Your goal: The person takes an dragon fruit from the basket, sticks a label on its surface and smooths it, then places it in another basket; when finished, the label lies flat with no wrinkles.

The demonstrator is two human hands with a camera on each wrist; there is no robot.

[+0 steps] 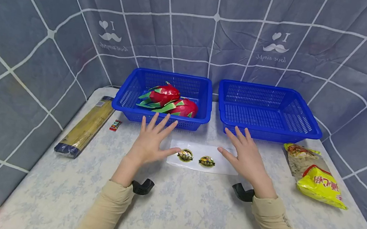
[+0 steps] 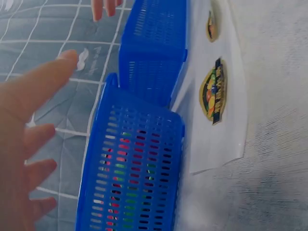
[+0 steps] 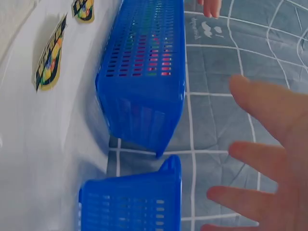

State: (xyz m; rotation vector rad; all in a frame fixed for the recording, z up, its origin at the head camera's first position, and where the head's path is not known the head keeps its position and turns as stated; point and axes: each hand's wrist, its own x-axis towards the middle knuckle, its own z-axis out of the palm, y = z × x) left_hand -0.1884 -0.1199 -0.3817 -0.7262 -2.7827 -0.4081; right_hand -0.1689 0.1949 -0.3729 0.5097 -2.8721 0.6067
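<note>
My left hand is spread with straight fingers in front of the left blue basket, holding nothing. Two red dragon fruits with green leaf tips lie in that basket. On the other side, my right hand is likewise spread, in front of the right blue basket, which has nothing visible inside. Between the hands, a white strip lies flat on the table, bearing two black and gold fruit stickers. The left wrist view shows the dragon fruits only through the slots of the basket wall.
A long pack of yellowish sticks or noodles lies at the left, with a small red wrapped candy beside it. At the right lies a yellow and clear food bag. Grey checked cloth hangs behind the baskets.
</note>
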